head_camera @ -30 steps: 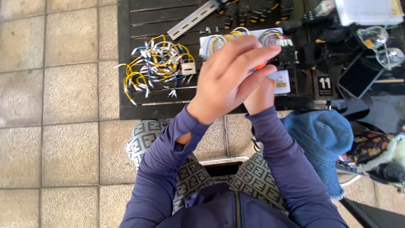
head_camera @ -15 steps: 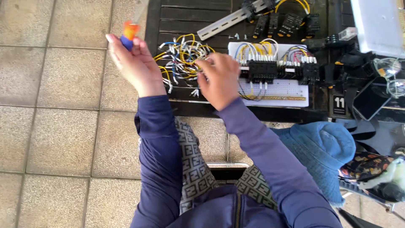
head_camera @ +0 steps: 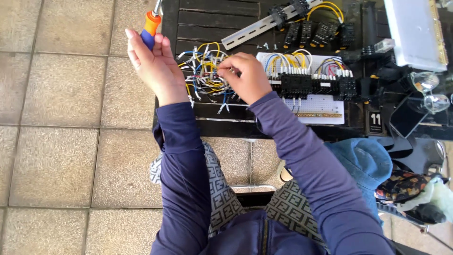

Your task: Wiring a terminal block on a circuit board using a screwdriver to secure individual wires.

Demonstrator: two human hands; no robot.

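A dark slatted table (head_camera: 188,19) fills the top of the head view, and the person sits close against its near edge, which puts everything on it within arm's reach; on its right side lies a white breadboard panel (head_camera: 325,106) carrying a row of black relay blocks (head_camera: 302,85) wired in yellow, blue and white, laid flat so the terminals face up; above it a grey metal rail (head_camera: 255,30) lies slantwise with spare black blocks beside it; left of the panel sits a loose heap of short wires (head_camera: 205,71), kept next to the panel where single pieces can be drawn from it.

The right hand (head_camera: 247,78) is down in that heap, fingers pinched together on the wires; which strand they grip is too small to tell. The left hand (head_camera: 155,66) is raised off the table's left edge, closed round a screwdriver (head_camera: 151,26) with an orange and blue handle, tip up and away, kept clear of the wiring.

Against half a second ago, both hands sit much the same; a second ago they were clasped together over the panel.
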